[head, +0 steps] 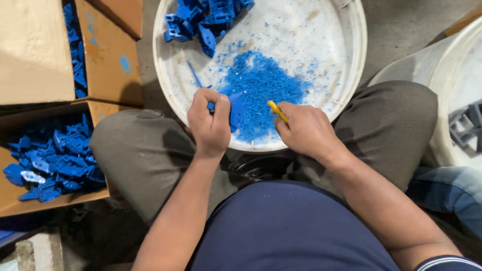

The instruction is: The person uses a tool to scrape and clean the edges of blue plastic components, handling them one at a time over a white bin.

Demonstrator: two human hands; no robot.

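Between my knees sits a white bucket (351, 60), catching the blue shavings (261, 85) mid-frame. My left hand (208, 125) grips a blue plastic part (235, 111) over its rim; my right hand (306, 131) clenches a yellow-handled knife (277, 110) beside it. Cardboard boxes (108, 55) of blue parts (55, 160) wait at left.

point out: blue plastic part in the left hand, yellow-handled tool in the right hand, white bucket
blue plastic part (236, 110), head view, on its flat face beside the fingers
yellow-handled tool (277, 111), head view, on the yellow shaft above the fist
white bucket (357, 45), head view, on its right rim
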